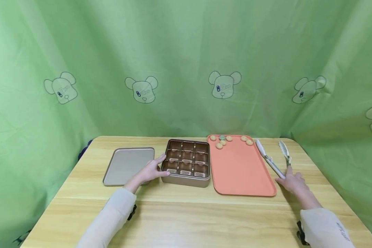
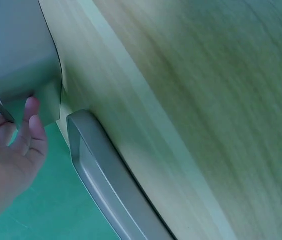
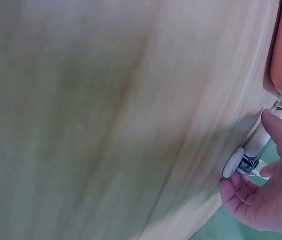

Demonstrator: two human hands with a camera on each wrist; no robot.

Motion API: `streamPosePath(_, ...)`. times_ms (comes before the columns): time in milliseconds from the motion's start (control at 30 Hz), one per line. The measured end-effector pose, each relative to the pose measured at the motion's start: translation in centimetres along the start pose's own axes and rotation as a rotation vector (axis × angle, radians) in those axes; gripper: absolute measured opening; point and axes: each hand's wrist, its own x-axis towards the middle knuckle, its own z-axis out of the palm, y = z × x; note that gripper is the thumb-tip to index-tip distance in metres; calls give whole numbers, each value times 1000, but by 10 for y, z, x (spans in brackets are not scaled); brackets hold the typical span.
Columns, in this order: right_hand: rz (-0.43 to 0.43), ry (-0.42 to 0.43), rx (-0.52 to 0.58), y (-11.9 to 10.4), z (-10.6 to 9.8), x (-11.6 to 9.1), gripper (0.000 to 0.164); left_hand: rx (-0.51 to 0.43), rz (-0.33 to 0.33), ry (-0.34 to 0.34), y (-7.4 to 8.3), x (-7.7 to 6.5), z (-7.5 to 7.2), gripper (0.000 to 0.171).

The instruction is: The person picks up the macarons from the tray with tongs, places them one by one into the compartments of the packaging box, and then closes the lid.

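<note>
left grip [image 1: 147, 172] is spread, touching the left edge of the compartment box [image 1: 186, 180] at frame centre, while right grip [image 1: 294, 184] pinches tongs [image 1: 269, 160] at frame right, beside the coral tray [image 1: 241, 168]

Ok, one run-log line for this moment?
left hand: touching divided tin | right hand: at tongs | cookies: orange tray, far end

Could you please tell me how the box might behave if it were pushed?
The box should probably slide rather than tip, being low and broad. Its straight, metallic-looking walls suggest it is stiff. It may be light for its size, since its nine compartments look empty.
</note>
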Motion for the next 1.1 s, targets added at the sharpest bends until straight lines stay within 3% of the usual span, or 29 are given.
streamPosePath(433, 58, 35, 30, 1, -1, 1, 69, -44, -20, -47, 7, 2, 0, 82)
streamPosePath(767, -36, 89, 61, -3, 1, 5, 69, -48, -39, -42, 7, -2, -2, 83)
streamPosePath(933, -45, 82, 99, -2, 3, 8, 76, -46, -44, -43, 8, -4, -3, 84)
streamPosePath(1100, -52, 142, 141, -1, 7, 13, 74, -33, -55, -44, 7, -3, -2, 84)
